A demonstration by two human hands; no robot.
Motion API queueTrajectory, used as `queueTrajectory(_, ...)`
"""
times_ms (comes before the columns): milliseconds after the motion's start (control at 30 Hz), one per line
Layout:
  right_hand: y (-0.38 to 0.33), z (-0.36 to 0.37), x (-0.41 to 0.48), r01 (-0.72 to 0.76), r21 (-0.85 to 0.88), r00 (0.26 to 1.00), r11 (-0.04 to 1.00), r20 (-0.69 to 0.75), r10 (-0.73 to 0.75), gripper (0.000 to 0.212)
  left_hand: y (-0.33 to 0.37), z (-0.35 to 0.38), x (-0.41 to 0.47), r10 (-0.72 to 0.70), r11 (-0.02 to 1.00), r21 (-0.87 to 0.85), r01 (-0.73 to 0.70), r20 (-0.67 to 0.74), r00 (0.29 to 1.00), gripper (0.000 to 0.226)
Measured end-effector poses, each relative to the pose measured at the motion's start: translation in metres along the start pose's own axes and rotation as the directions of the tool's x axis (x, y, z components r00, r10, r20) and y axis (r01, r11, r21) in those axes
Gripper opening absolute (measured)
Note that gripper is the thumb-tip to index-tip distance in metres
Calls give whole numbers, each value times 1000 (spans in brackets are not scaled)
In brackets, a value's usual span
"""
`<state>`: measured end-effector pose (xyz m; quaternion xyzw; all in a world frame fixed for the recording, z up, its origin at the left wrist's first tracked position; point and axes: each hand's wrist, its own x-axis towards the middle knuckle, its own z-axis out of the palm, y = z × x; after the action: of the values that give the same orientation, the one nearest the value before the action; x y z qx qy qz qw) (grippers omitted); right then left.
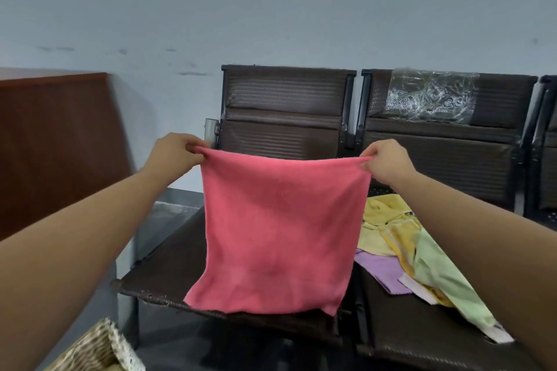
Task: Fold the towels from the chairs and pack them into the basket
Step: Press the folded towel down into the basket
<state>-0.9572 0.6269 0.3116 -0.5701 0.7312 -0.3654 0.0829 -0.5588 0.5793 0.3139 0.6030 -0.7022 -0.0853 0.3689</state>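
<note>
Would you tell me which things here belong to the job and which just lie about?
Job: pink terry towel held by left hand and right hand; heap of yellow, green and purple towels; woven wicker basket; dark brown chairs.
Idle: crumpled clear plastic sheet; reddish-brown wooden board.

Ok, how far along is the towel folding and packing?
No folded towel shows yet; the woven wicker basket is barely in view. In hand: the left hand and right hand pinch the pink terry towel by its top corners, unfolded. Left: the yellow, green and purple towels heaped on the dark chair.
</note>
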Motion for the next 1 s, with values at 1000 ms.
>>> queueTrajectory(1000, 101, 135, -99, -97, 50, 981, 994, 174, 87, 9, -101, 73, -122, -241, 970, 48, 238, 317, 917, 14)
